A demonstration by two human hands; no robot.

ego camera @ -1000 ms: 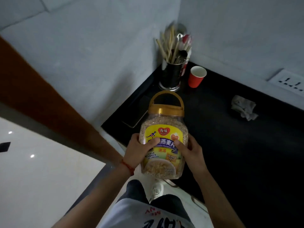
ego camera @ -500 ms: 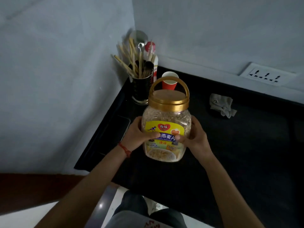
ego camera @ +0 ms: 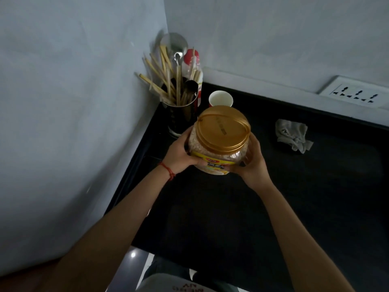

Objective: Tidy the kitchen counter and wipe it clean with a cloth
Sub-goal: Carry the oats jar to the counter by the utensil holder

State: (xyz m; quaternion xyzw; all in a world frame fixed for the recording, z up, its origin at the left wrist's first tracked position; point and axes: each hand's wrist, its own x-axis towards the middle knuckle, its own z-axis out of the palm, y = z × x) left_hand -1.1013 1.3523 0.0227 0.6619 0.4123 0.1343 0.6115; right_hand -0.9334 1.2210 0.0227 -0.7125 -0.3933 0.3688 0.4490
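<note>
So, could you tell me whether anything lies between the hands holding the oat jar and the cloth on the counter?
Nothing visible does. Both hands grip the oat jar, and only bare black counter separates it from the crumpled cloth.

In my view, a wall socket strip [ego camera: 355, 95] is mounted on the back wall. A red string bracelet [ego camera: 168, 170] circles my left wrist. Glossy floor [ego camera: 134, 258] lies below.
</note>
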